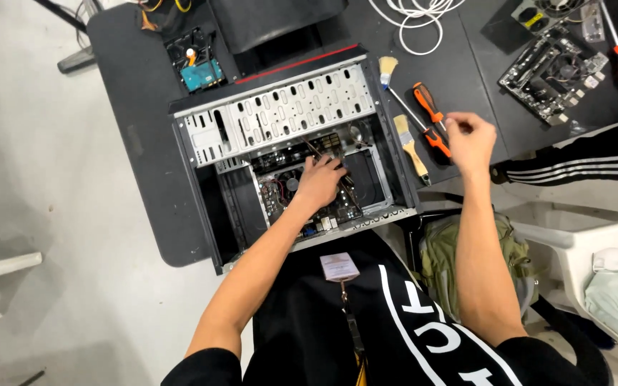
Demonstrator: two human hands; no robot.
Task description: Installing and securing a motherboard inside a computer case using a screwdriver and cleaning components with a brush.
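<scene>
The left hand (317, 180) covers much of the motherboard (309, 196) inside the open computer case (287, 154), so what its fingers press on cannot be made out; it lies palm down, fingers spread, gripping nothing visible. The right hand (470, 141) reaches out over the dark desk (466, 78), fingertips pinched on the shaft of an orange-handled screwdriver (430, 118) lying just beside two brushes (410, 146). A second board (556, 71) sits partly cut off at the top right.

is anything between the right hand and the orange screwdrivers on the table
Nothing visible: the right hand sits right beside the orange screwdrivers, fingertips at their handles. The left hand rests inside the open computer case.
</scene>
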